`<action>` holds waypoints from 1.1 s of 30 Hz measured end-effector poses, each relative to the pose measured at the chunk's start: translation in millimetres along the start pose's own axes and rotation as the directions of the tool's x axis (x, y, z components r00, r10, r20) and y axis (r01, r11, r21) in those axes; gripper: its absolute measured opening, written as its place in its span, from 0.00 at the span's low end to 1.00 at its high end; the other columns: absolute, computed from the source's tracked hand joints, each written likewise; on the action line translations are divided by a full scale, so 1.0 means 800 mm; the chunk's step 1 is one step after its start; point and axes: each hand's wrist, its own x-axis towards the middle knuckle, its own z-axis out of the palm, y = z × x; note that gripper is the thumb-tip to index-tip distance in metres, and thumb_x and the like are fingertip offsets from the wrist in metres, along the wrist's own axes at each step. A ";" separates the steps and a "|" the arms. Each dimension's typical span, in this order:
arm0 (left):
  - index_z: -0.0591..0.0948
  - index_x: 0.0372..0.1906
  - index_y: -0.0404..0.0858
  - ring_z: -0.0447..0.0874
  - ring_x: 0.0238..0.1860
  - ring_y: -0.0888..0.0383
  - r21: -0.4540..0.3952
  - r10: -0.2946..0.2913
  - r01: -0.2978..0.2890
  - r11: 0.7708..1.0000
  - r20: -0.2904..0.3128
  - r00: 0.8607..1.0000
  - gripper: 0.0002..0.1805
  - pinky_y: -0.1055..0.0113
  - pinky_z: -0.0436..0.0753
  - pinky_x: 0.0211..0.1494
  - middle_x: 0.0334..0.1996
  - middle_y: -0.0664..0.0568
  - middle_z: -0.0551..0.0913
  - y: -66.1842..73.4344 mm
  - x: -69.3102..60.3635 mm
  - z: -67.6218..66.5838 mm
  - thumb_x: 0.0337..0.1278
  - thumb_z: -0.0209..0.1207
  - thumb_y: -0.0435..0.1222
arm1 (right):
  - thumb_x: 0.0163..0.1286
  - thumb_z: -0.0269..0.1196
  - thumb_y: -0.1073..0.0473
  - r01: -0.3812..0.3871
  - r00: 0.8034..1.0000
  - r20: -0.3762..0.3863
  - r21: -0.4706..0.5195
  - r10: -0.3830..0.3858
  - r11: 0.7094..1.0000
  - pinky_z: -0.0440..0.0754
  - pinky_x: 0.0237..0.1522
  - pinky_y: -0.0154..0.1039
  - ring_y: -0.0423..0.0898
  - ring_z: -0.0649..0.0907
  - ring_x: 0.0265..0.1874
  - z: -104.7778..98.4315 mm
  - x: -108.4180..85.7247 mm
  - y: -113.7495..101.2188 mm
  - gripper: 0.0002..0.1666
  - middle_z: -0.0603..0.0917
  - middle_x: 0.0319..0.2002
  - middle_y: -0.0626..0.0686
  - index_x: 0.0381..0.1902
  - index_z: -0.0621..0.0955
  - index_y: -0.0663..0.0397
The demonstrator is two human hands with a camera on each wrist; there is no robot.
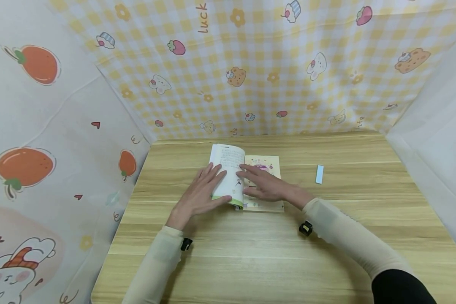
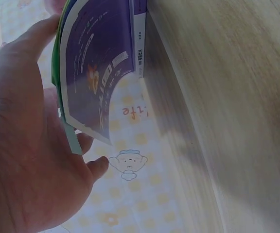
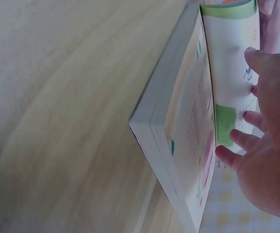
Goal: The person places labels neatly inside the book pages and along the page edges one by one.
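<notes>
An open book lies at the middle of the table, its left-side pages raised and curved, its decorated right page flatter. Beneath the raised side, a purple cover and its spine show in the left wrist view. My left hand rests with spread, fairly straight fingers on the raised pages, its thumb low near their bottom edge. From the other side, my right hand reaches over the right page, extended fingertips at the raised pages near the fold. In the right wrist view, the thick page block is visible.
A small light-blue strip lies on the wooden table right of the book. A yellow checked cloth hangs behind the table. White printed cloth covers the left side.
</notes>
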 end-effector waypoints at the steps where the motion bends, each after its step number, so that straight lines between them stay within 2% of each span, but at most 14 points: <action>1: 0.61 0.92 0.44 0.41 0.96 0.41 0.003 0.000 0.000 1.000 -0.001 1.000 0.53 0.38 0.45 0.99 0.95 0.45 0.51 0.000 0.000 0.000 0.77 0.58 0.70 | 0.88 0.63 0.44 -0.002 1.000 0.001 0.012 0.002 1.000 0.66 0.89 0.70 0.66 0.63 0.91 0.001 0.000 -0.001 0.42 0.58 0.93 0.62 0.90 0.66 0.50; 7: 0.62 0.92 0.43 0.43 0.96 0.41 0.027 -0.007 0.007 1.000 0.002 1.000 0.53 0.35 0.47 0.98 0.95 0.45 0.51 0.001 0.003 0.004 0.77 0.57 0.70 | 0.89 0.62 0.45 0.012 1.000 0.009 0.018 -0.012 1.000 0.69 0.88 0.68 0.66 0.66 0.89 0.009 0.000 -0.007 0.40 0.57 0.93 0.61 0.90 0.66 0.51; 15: 0.63 0.92 0.43 0.44 0.96 0.42 0.035 -0.018 0.017 0.999 0.020 1.000 0.53 0.36 0.47 0.98 0.95 0.44 0.52 0.006 0.009 0.011 0.77 0.57 0.70 | 0.90 0.60 0.47 0.028 0.999 0.025 -0.003 -0.028 1.000 0.73 0.86 0.67 0.64 0.70 0.88 0.015 0.000 -0.011 0.37 0.59 0.93 0.61 0.88 0.68 0.52; 26: 0.59 0.92 0.41 0.44 0.96 0.42 0.053 -0.003 0.000 0.999 0.057 0.998 0.54 0.37 0.44 0.98 0.95 0.44 0.50 0.009 0.020 0.023 0.79 0.54 0.71 | 0.90 0.58 0.56 0.049 0.998 0.031 0.059 -0.050 0.997 0.70 0.88 0.68 0.64 0.66 0.90 0.016 -0.005 -0.013 0.32 0.62 0.91 0.62 0.86 0.72 0.57; 33: 0.56 0.93 0.43 0.43 0.96 0.44 0.041 -0.019 0.016 0.999 0.075 0.997 0.56 0.38 0.44 0.98 0.95 0.46 0.47 0.009 0.026 0.030 0.78 0.54 0.73 | 0.88 0.60 0.59 0.044 0.998 0.031 0.077 -0.046 0.996 0.69 0.88 0.68 0.64 0.65 0.90 0.011 -0.011 -0.013 0.30 0.64 0.90 0.62 0.83 0.76 0.57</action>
